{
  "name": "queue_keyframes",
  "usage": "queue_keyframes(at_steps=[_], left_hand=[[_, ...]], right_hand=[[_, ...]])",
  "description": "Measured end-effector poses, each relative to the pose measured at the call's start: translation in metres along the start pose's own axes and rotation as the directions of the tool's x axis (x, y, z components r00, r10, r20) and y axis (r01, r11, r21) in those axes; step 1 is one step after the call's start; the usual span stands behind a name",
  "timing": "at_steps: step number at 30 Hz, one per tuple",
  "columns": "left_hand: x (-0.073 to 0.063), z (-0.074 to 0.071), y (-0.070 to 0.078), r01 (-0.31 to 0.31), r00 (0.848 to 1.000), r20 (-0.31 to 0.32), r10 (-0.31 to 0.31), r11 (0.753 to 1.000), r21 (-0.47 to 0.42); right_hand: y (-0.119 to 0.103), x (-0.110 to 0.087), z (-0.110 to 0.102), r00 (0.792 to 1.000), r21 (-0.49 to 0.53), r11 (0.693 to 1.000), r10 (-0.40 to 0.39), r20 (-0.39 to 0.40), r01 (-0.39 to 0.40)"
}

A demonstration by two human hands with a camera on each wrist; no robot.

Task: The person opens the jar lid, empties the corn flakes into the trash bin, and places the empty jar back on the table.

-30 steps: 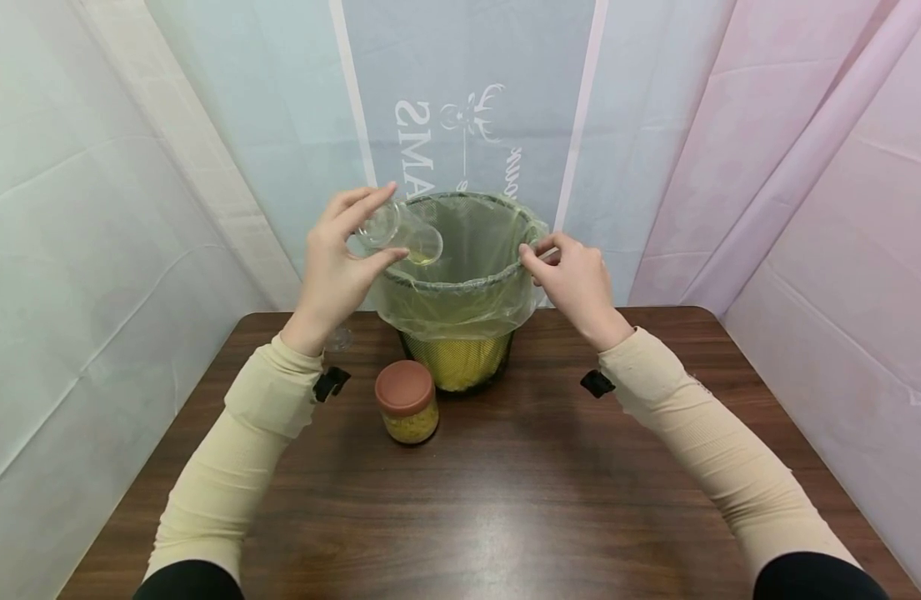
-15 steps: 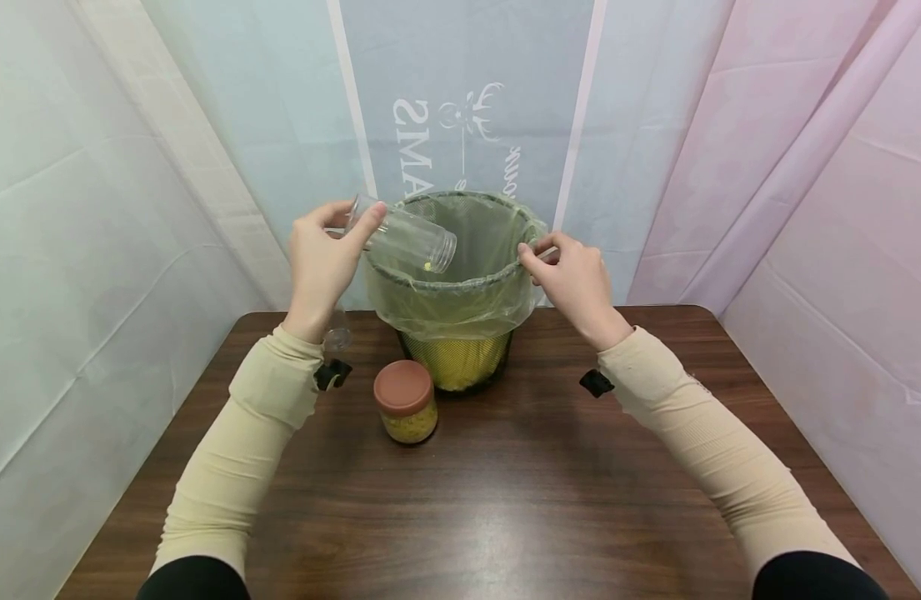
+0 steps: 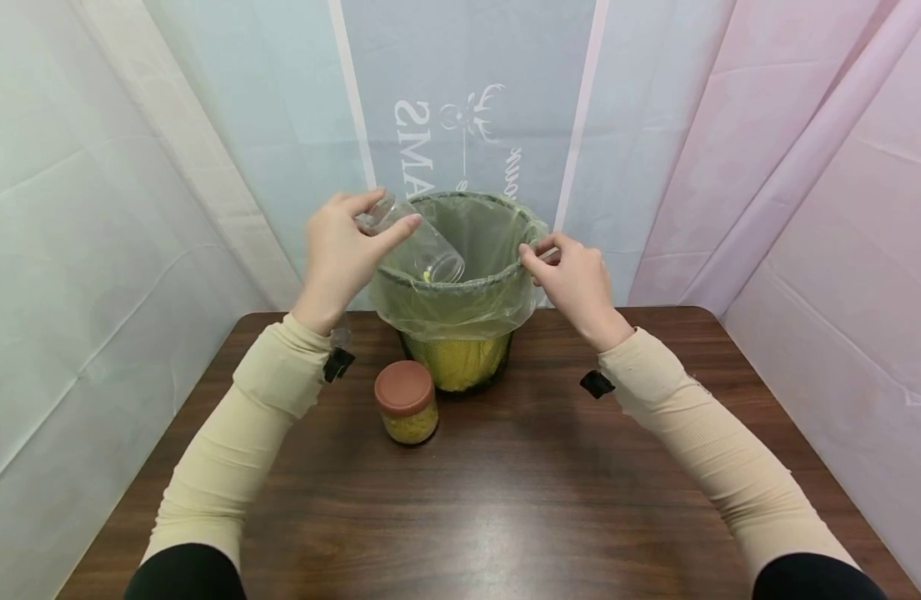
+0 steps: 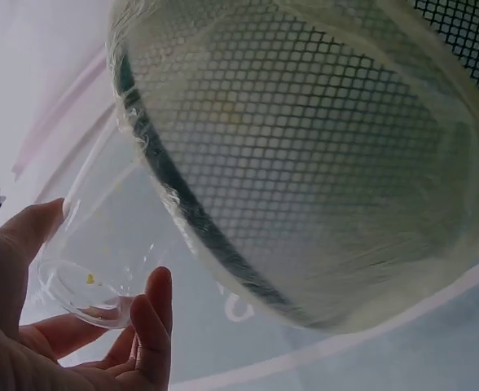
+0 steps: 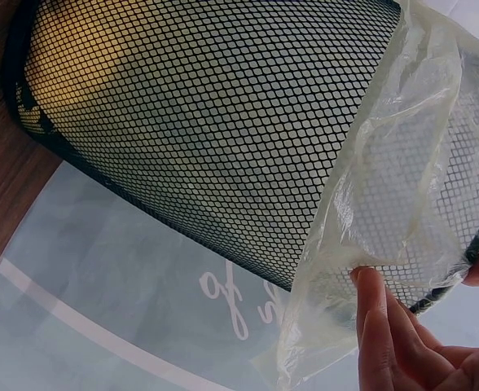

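Note:
My left hand (image 3: 342, 250) grips a clear jar (image 3: 432, 248) between thumb and fingers. The jar is tilted, its lower end inside the near-left rim of a mesh wastebasket (image 3: 498, 360). A small yellow bit (image 4: 90, 278) shows inside the jar in the left wrist view. A thin translucent bag (image 3: 460, 315) lines the wastebasket and folds down over its rim. At the right rim, my right hand (image 3: 578, 279) pinches the bag and rim between thumb and fingers, as the right wrist view also shows. Yellow material shows through the mesh at the wastebasket's bottom.
In front of the wastebasket stands a jar with a reddish-brown lid (image 3: 404, 388) and yellow contents. A small clear object (image 3: 342, 333) is partly hidden behind my left wrist. The brown wooden table (image 3: 498, 500) is bounded by hanging cloth (image 3: 280, 100) at back and sides.
My left hand turns the clear jar and shifts it right, its lower end now deeper over the wastebasket opening. My right hand stays at the rim.

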State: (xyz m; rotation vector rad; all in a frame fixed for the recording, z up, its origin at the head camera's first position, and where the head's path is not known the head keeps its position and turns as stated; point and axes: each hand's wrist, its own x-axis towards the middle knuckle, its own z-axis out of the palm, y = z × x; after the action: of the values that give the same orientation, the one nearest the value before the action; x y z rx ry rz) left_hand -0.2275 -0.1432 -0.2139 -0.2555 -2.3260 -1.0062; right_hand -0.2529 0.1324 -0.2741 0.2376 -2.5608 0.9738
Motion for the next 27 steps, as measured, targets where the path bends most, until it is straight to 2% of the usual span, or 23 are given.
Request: queue_keyframes(at_steps=[4,7,11,14,17,20,22,27], left_hand=[[0.004,0.004,0.010,-0.114,0.993,0.019,0.113,0.989,0.096],[0.004,0.006,0.015,-0.216,0.976,0.053,0.211,0.964,0.154],[0.002,0.008,0.020,-0.370,0.928,0.116,0.354,0.912,0.175],[0.000,0.009,0.021,-0.450,0.892,0.140,0.431,0.878,0.163],[-0.001,0.009,0.022,-0.486,0.873,0.129,0.471,0.861,0.149],[-0.001,0.008,0.022,-0.496,0.868,0.101,0.486,0.857,0.139],[0.000,0.008,0.021,-0.489,0.872,0.084,0.481,0.862,0.135],[0.003,0.006,0.017,-0.397,0.918,0.040,0.396,0.907,0.137]], right_hand=[[0.000,0.000,0.000,1.000,0.000,1.000,-0.002,-0.006,0.002],[0.001,0.000,0.000,1.000,-0.005,1.000,-0.007,-0.009,0.007],[0.001,0.000,0.000,1.000,-0.003,1.000,-0.006,-0.006,0.006],[0.001,0.000,0.000,1.000,-0.002,1.000,-0.006,-0.005,0.006],[0.000,0.000,0.000,1.000,-0.003,1.000,-0.007,-0.004,0.007],[0.000,0.000,0.000,1.000,-0.005,1.000,-0.007,-0.004,0.007],[0.000,0.001,0.000,1.000,-0.003,1.000,-0.007,-0.005,0.007],[-0.001,0.001,0.000,1.000,0.001,1.000,-0.006,-0.006,0.006]])
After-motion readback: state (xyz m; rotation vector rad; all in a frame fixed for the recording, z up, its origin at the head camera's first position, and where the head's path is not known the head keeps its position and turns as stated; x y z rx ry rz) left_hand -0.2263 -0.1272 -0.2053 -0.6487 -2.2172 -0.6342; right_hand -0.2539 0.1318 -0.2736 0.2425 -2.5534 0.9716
